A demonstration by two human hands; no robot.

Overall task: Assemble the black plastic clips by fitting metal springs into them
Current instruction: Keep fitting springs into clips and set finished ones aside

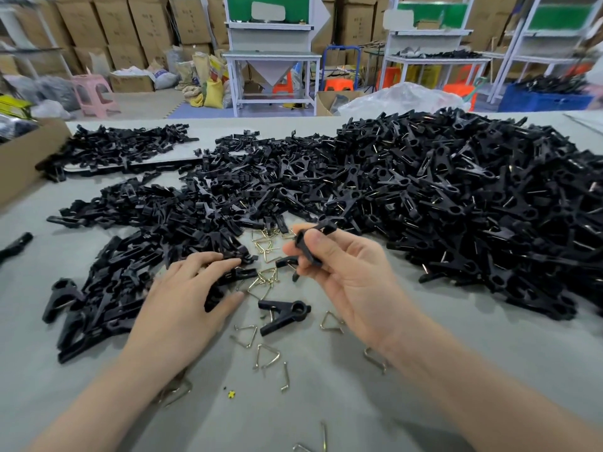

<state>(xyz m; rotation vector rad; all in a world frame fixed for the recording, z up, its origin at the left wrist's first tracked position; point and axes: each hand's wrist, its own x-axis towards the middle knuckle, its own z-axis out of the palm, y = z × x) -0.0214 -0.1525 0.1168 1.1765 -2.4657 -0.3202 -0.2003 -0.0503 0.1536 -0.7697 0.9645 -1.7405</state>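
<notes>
In the right grip (pixel 346 275), raised just above the counter (pixel 456 370), a black clip half (pixel 310 246), pinched between the thumb and curled fingers, its far end tilted up. Left grip (pixel 192 298) low and palm down, fingers nearly straight and spread, tips touching loose black pieces at the near right edge of the left pile (pixel 146 223), thumb held apart; nothing clasped, so far as can be told. Between the two grips, scattered on the grey surface, triangular wire springs (pixel 267 278), some touching one another, with more strewn nearer, toward the wrists. Just near of that cluster, one joined clip (pixel 284 313) on its side, apart from both grips. To the right and far right, a big heap (pixel 456 197) of joined clips, bits of wire showing among the black. Further left, a flatter spread of unjoined halves, running to the far edge of the counter. At the far left corner, the brown flap of a box (pixel 23 158). Beyond the counter, blurred: a pink stool (pixel 93 93) on the floor at far left, white benches (pixel 270 57) in the middle, a blue crate (pixel 541 99) at far right, stacked cartons (pixel 130 27) along the back wall.
</notes>
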